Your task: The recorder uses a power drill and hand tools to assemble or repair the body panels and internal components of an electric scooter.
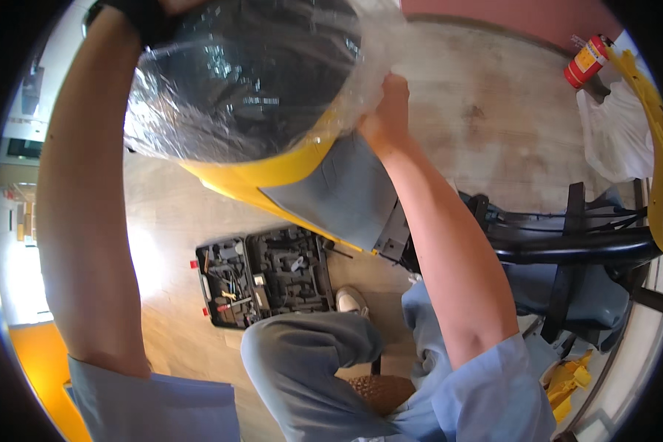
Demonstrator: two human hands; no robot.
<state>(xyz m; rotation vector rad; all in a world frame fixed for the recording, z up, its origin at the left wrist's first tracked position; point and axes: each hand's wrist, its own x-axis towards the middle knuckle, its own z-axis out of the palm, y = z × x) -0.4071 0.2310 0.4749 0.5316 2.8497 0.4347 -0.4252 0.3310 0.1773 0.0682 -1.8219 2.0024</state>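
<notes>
Light wood-look floor [173, 210] is spreading under everything, its planks picking up a bright glare by the left forearm. An orange panel [40, 376] with a smooth face is standing at the lower left. The left arm is reaching up past it, wearing a dark band [144, 18] at the wrist; the left hand [183, 6] is running out at the top edge, so I cannot fairly tell whether its fingers are apart or clamped.

Just beside that wrist, clear film [151, 121] is crinkling and shining over a shell [272, 172]. The shell is filling the upper middle, showing a glossy, rounded black face, a smooth yellow rim and a matt grey side panel [339, 184].

Below it, a black hard case [256, 247] is lying open on the floor, its moulded hollows holding small tools. A pale shoe [351, 300] is resting near its right side.

The right hand [387, 114] is closing in a curled grip on the film at the shell's right edge. Farther right, a thick, glossy black tube [574, 247] is running sideways, while a thin white bag [615, 132] is slumping near a red cylinder [588, 62] and a curved yellow strip [650, 110].
</notes>
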